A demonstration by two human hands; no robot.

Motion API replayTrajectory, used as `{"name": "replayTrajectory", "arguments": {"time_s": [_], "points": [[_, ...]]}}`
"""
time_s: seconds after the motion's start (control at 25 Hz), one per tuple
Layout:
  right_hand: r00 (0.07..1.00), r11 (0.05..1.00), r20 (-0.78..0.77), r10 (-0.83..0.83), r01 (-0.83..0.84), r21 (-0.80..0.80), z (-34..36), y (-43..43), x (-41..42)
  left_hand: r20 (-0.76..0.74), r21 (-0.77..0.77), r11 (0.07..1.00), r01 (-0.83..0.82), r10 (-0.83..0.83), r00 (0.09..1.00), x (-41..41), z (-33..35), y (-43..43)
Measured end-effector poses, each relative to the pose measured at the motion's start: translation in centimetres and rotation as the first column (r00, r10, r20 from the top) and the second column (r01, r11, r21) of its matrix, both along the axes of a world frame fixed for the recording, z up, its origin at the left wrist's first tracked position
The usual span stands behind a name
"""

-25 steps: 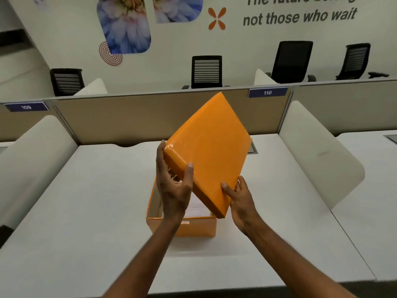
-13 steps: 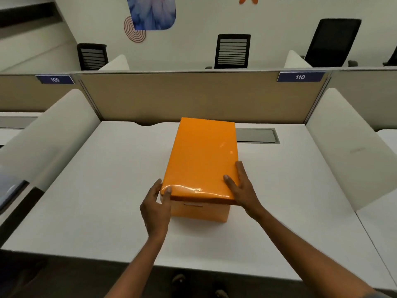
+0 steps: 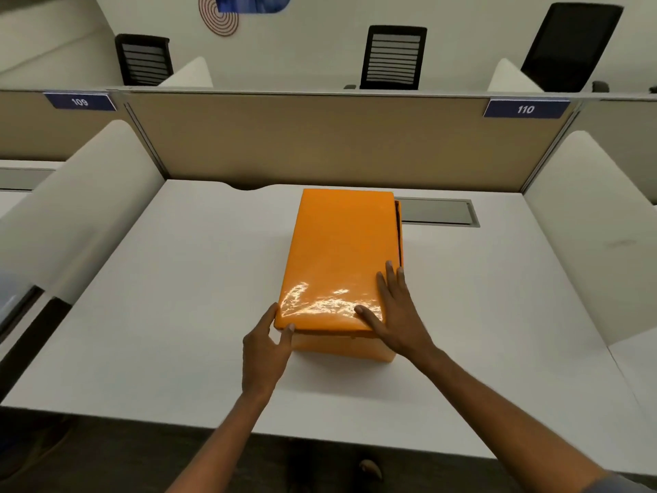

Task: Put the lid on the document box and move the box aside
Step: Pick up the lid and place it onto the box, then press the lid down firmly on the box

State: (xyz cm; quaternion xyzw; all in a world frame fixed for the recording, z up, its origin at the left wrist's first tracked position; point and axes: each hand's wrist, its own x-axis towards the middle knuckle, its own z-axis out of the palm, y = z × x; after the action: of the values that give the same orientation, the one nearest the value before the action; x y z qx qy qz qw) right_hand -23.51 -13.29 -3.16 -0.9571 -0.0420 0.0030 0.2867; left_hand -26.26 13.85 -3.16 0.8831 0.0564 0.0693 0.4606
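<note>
The orange lid (image 3: 337,257) lies on top of the orange document box (image 3: 341,345), near the middle of the white desk (image 3: 177,297). The lid is glossy, and near its front edge bright reflections of light show on a wrinkled, shiny surface. It does not sit exactly: along the right side a dark gap and a narrow strip of the box wall are visible, and at the near end the lid stands a little above the paler front wall of the box. The left hand (image 3: 265,350) is at the near left corner of the lid, the fingers slightly apart and curved, with the thumb tip and one fingertip touching the corner edge. The right hand (image 3: 398,314) lies flat on the near right part of the lid, the fingers stretched and a little spread, the thumb pointing left along the front edge. The desk is plain and white, with a grey cable hatch (image 3: 439,212) just beside the far right corner of the box. A beige partition (image 3: 320,137) closes the far side of the desk, with blue number plates reading 109 (image 3: 80,101) and 110 (image 3: 525,109). White curved dividers (image 3: 89,193) stand at the left and right sides. Behind the partition, black office chairs (image 3: 393,56) stand in front of a pale wall.
</note>
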Motion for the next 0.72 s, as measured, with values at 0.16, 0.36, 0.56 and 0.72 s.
{"name": "replayTrajectory", "arguments": {"time_s": [0.16,0.36,0.56,0.72], "points": [[0.999,0.999,-0.021,-0.045,0.045,0.013,-0.5,-0.1,-0.7,0.024,-0.056,0.995,0.085,-0.084,0.996,1.2,0.1,0.2],[0.995,0.994,-0.038,-0.095,0.098,0.054,-0.7,-0.3,-1.4,0.044,-0.075,0.996,0.056,-0.053,0.998,2.3,-0.4,0.9],[0.977,0.966,-0.116,-0.179,0.197,0.166,-1.6,-0.3,-2.4,0.055,-0.148,0.983,0.110,-0.103,0.993,3.0,-0.8,1.5],[0.978,0.976,-0.133,-0.160,0.177,0.128,-2.1,-0.2,-2.6,-0.086,-0.133,0.964,0.229,-0.241,0.967,3.5,-1.3,1.3]]}}
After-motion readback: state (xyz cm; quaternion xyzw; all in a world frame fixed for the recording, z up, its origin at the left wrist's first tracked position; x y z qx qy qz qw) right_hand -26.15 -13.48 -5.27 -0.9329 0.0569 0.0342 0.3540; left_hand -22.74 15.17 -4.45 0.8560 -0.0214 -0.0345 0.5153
